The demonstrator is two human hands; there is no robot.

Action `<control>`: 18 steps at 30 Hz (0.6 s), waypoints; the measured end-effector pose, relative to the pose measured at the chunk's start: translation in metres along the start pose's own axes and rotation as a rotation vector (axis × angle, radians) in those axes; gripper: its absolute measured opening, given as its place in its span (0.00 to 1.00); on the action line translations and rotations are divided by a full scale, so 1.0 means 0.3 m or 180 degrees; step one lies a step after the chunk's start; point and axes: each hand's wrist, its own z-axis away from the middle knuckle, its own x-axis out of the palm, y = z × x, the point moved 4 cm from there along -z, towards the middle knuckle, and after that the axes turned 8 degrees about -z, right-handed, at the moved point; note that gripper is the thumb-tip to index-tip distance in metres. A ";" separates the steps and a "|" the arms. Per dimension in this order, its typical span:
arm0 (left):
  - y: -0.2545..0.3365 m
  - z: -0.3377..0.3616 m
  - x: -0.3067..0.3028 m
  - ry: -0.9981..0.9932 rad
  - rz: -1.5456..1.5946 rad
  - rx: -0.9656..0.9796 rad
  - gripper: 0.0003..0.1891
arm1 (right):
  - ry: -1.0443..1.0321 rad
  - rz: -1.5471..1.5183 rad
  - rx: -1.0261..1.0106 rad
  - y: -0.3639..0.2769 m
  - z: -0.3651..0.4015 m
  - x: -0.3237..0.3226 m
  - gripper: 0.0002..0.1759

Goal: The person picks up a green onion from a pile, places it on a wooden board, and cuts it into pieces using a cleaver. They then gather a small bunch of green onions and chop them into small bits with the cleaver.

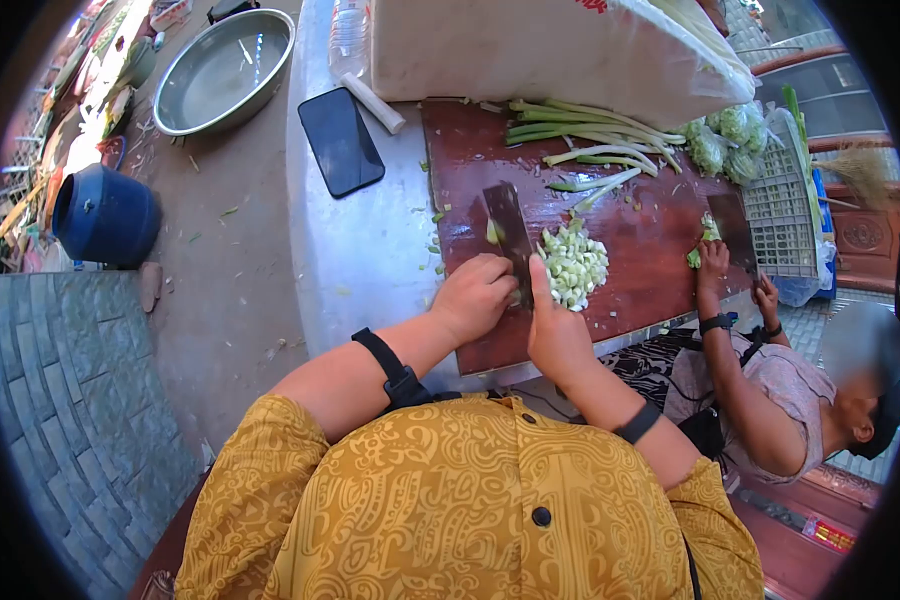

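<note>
My right hand (562,338) is closed around the handle of a cleaver (510,232), its index finger laid along the blade. The blade stands on edge over a dark red cutting board (635,265). Close against its left side is my left hand (477,297), with fingers curled and pressed together; whatever they hold is hidden. A pale green piece (492,232) shows beside the blade, beyond my left fingers. Just right of the cleaver lies a heap of chopped scallions (575,266). Whole scallions (595,130) are spread along the board's far side.
A co-worker (770,400) at right holds another cleaver (735,238) and some greens (710,228). A phone (341,142), a white roll (373,104) and a bottle (349,40) lie left. Behind stands a white foam box (530,50); bagged greens (728,140) sit beside a crate (782,200).
</note>
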 end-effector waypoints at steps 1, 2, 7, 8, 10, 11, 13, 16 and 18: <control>-0.002 0.001 0.002 0.0011 0.0018 0.0013 0.12 | 0.0053 -0.0034 -0.0005 0.004 -0.032 0.005 0.53; -0.002 0.006 0.002 0.0015 0.0034 0.0028 0.12 | 0.0106 -0.0074 -0.0006 0.007 -0.061 0.008 0.54; 0.007 0.012 -0.006 -0.0091 -0.0067 0.0030 0.12 | 0.0093 -0.0207 0.0138 0.004 -0.079 -0.009 0.53; 0.005 0.010 -0.008 -0.0108 -0.0107 0.0019 0.12 | 0.0049 -0.0244 0.0175 0.007 -0.069 -0.013 0.53; 0.014 -0.004 -0.032 -0.0006 -0.0019 0.0051 0.12 | -0.0053 -0.0296 0.0249 0.015 -0.040 -0.020 0.52; 0.025 -0.004 -0.039 0.0040 0.0046 0.0054 0.12 | -0.0102 -0.0278 0.0293 0.017 -0.016 -0.024 0.51; 0.035 -0.011 -0.050 0.0118 0.0075 0.0043 0.12 | -0.0196 -0.0232 0.0379 0.021 0.026 -0.040 0.50; -0.006 -0.022 -0.039 0.0266 -0.0054 -0.0185 0.11 | -0.0269 -0.0158 0.0412 0.028 0.076 -0.053 0.48; -0.047 -0.043 -0.032 0.0243 -0.0210 -0.0396 0.10 | -0.0239 -0.0124 0.0362 0.033 0.094 -0.055 0.48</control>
